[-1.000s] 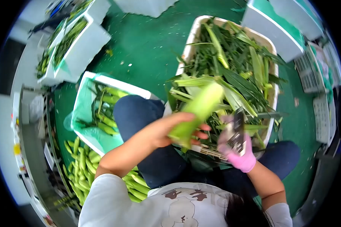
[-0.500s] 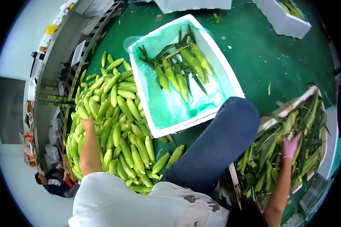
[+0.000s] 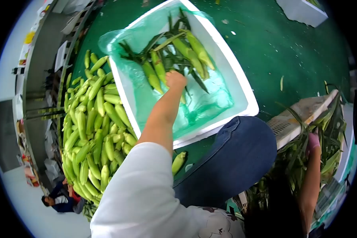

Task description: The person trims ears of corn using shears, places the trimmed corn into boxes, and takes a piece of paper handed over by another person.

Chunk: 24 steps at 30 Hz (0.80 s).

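Note:
My left hand [image 3: 176, 80] reaches into the white foam box [image 3: 242, 93], its fingers curled round an ear of corn whose lower end shows under the hand. More leafy green ears [image 3: 190, 55] lie on the green plastic liner [image 3: 139, 95] beside it. At the right, my right hand [image 3: 313, 142], in a pink glove, is among the husks and leaves [image 3: 329, 135] in the crate [image 3: 289, 123]; its fingers are largely hidden there. Left of the box is a big heap of trimmed corn ears [image 3: 93, 131].
A shelf rack [image 3: 35, 79] runs along the left side. A person [image 3: 63, 198] sits at the lower left. Another foam box [image 3: 301, 12] stands at the upper right. One ear [image 3: 179, 162] lies between the box and my bent knee [image 3: 234, 158].
My left hand has left the corn heap and moved right into the foam box, onto an ear. My right hand stays in the husk crate, slightly further right. The view has shifted.

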Tool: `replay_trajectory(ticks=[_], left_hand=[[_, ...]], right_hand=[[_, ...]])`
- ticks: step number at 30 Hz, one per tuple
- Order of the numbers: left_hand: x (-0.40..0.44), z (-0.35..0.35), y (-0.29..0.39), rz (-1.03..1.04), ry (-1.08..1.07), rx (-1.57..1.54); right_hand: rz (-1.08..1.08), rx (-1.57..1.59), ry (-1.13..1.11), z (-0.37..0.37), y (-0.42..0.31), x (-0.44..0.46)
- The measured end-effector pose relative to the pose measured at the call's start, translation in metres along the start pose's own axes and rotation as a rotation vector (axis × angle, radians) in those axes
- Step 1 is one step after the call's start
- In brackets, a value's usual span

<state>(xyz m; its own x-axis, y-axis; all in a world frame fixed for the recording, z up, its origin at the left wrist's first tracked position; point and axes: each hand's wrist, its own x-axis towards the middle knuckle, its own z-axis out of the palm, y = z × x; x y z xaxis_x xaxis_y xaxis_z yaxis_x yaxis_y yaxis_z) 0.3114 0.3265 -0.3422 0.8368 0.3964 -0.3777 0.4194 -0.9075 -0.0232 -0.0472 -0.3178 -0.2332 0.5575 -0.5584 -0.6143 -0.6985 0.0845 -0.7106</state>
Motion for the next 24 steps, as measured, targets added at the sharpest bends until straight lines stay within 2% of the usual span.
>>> replay_trajectory(ticks=[2,3,4,5,6,8,9,10,11,13,14,17,18,19,21,22,24], left_hand=[[0.002,0.036,-0.001,-0.065,0.118,-0.022],[0.004,0.046,-0.005,-0.1,0.186,-0.026],[-0.004,0.043,-0.013,-0.049,0.151,-0.099],[-0.016,0.035,-0.022,0.004,0.125,-0.178],[-0.028,0.023,-0.033,0.104,0.132,-0.218],[0.008,0.056,-0.052,0.13,0.109,-0.834],[0.018,0.066,-0.056,0.145,0.089,-1.14],[-0.015,0.014,-0.042,-0.232,-0.249,-1.545],[-0.027,-0.018,-0.051,-0.244,-0.738,-1.808],[-0.092,-0.088,-0.035,0.026,-0.788,-2.003],[-0.125,-0.129,-0.025,0.144,-0.889,-2.061],[-0.212,-0.234,0.01,0.488,-1.267,-2.141],[-0.227,-0.253,0.024,0.716,-1.32,-2.096],[-0.252,-0.276,0.042,0.861,-1.348,-2.049],[-0.32,-0.313,0.073,0.927,-1.103,-1.845],[-0.357,-0.32,0.092,1.05,-1.024,-1.707],[-0.43,-0.316,0.121,1.231,-1.094,-1.403]], right_hand=[[0.161,-0.012,-0.098,-0.022,-0.035,-0.079],[0.154,0.014,-0.104,-0.016,-0.045,-0.125],[0.148,0.04,-0.11,-0.009,-0.056,-0.172],[-0.03,0.171,-0.052,-0.011,-0.041,-0.206],[-0.04,0.127,-0.099,-0.028,-0.022,-0.23],[-0.11,0.322,-0.099,-0.016,-0.044,-0.29],[-0.235,0.526,-0.16,0.008,-0.056,-0.322],[-0.35,0.736,-0.251,0.032,-0.069,-0.354],[-0.275,0.769,-0.235,0.027,-0.059,-0.363],[-0.173,0.783,-0.165,0.022,-0.041,-0.379],[-0.198,0.864,-0.111,0.034,-0.045,-0.387],[-0.284,0.649,-0.158,0.037,-0.041,-0.393],[-0.338,0.632,-0.068,0.044,-0.046,-0.401],[-0.348,0.569,-0.155,0.037,-0.046,-0.404],[-0.358,0.564,-0.116,0.04,-0.057,-0.422],[-0.393,0.556,-0.159,0.037,-0.059,-0.426],[-0.447,0.499,-0.164,0.029,-0.055,-0.43]])
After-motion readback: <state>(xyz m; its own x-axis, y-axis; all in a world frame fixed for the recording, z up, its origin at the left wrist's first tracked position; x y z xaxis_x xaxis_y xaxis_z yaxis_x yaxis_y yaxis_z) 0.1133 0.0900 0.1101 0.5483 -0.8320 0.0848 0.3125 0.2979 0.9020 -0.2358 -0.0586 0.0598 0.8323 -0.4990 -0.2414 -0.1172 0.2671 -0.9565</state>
